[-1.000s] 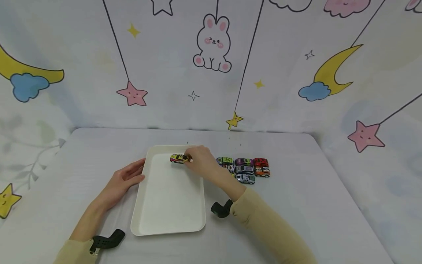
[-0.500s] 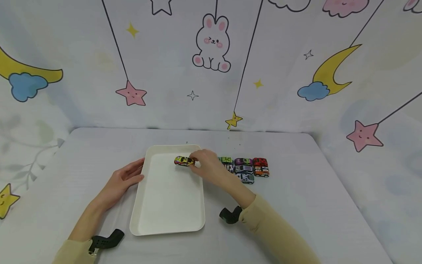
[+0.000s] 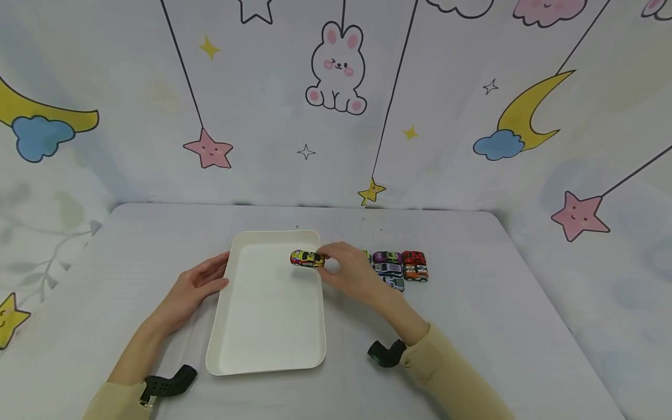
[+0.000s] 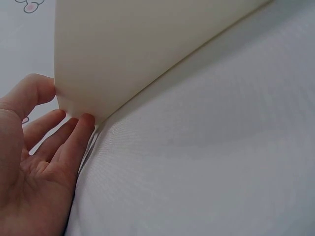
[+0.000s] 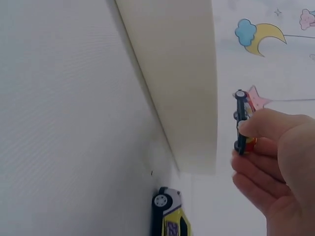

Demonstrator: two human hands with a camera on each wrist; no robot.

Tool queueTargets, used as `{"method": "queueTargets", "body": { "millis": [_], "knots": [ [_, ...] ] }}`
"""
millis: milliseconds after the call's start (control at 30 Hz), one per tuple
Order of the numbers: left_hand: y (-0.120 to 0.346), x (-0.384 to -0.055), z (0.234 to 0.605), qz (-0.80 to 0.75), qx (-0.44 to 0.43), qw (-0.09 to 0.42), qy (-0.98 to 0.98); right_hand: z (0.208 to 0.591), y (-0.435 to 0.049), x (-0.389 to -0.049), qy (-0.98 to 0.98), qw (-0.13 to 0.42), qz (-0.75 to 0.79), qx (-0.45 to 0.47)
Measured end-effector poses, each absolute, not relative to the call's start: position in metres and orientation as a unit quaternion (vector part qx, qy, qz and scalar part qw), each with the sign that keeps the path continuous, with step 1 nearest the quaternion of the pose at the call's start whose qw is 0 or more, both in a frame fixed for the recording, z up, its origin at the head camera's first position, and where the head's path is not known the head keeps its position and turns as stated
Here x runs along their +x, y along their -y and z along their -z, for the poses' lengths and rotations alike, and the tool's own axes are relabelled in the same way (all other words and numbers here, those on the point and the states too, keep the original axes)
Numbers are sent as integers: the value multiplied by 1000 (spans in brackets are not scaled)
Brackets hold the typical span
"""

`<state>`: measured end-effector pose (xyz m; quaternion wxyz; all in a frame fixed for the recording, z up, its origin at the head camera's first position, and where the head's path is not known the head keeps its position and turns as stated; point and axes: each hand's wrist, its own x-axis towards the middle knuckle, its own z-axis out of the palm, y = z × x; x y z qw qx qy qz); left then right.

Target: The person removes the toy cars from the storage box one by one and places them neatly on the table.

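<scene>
My right hand pinches a yellow and red toy car by its rear end. The car is over the right side of the white tray, near the far right corner. In the right wrist view the toy car is held above the tray's rim, its dark underside facing the camera. At the tray's left side rests my left hand. Its thumb and fingertips touch the tray's outer wall, as the left wrist view shows with the left hand beside the tray wall.
Several toy cars stand in a tight group on the white table, right of the tray and partly behind my right hand. A yellow and white toy car shows low in the right wrist view. Behind the table hangs a printed backdrop.
My right hand has moved right and slightly nearer with the toy car, from inside the tray's far part to its right rim. My left hand has stayed at the tray's side.
</scene>
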<state>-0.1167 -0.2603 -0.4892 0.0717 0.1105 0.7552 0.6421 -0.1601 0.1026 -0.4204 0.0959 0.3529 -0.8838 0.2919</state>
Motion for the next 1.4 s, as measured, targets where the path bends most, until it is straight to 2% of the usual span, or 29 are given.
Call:
{"method": "queueTargets", "body": {
  "millis": [633,967,1400],
  "knots": [
    [260,-116,489,-643,110,69,-754,439,-186,-150,875,177,-301,336],
    [260,-117,489,-644,109,72,-754,453,-228,-144,871,243,-272,330],
    [260,-116,489,-636,109,71,-761,461,-277,-129,882,242,-264,306]
  ]
}}
